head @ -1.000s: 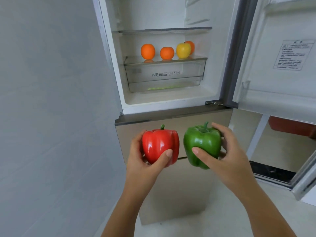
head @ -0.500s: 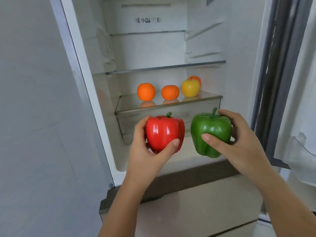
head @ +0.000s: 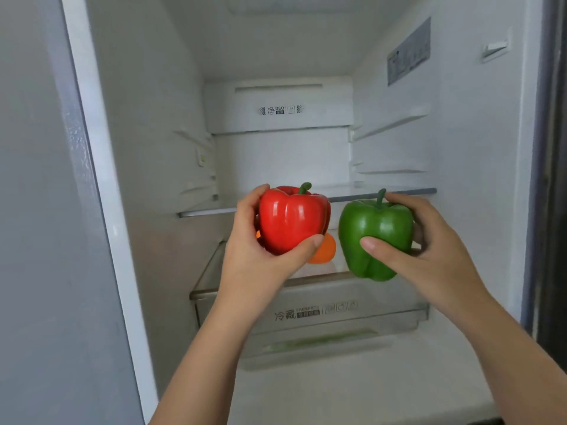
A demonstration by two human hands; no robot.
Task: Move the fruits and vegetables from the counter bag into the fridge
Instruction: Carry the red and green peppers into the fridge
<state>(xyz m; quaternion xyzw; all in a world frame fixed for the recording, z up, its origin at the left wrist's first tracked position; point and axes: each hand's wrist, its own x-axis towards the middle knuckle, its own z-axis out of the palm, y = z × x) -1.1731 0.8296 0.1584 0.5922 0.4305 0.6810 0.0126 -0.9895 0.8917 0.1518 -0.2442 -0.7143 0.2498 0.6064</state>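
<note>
My left hand grips a red bell pepper upright, stem up, inside the open fridge. Beside it on the right, my right hand grips a green bell pepper, thumb across its front. Both peppers hover in front of the edge of the middle glass shelf and above the crisper lid. An orange on that lid peeks out between the two peppers; the other fruit there is hidden behind them.
The clear crisper drawer sits below the hands, with something green faintly visible inside. A grey wall stands to the left. The dark door seal runs down the right edge. The fridge's white floor lies in front of the drawer.
Both hands have carried the peppers up and forward, from in front of the lower drawer into the fridge at shelf height. The view has closed in, and the peppers now cover most of the shelf fruit.
</note>
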